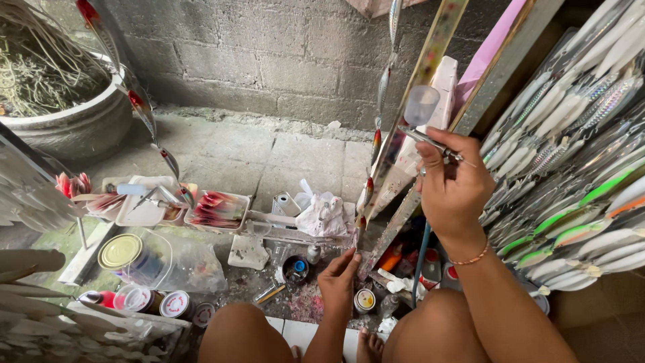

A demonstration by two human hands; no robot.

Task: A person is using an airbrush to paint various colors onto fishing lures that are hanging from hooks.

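My right hand (pixel 451 181) is raised and grips a metal airbrush (pixel 430 140) with a clear cup (pixel 422 103) on top; its blue hose (pixel 420 261) hangs down beside my wrist. My left hand (pixel 338 282) is low, its fingertips pinching the bottom end of a long slanted strip (pixel 386 141) that carries a row of fishing lures (pixel 368 189) with red-tipped ends. The airbrush nozzle points left toward that strip.
Racks of silver and green fishing lures (pixel 571 154) fill the right side. On the ground lie trays with red-stained pieces (pixel 216 210), paint tins (pixel 121 253), small jars (pixel 364 300), a crumpled cloth (pixel 324 216) and a large stone pot (pixel 74 121). Another lure strip (pixel 144 114) hangs at left.
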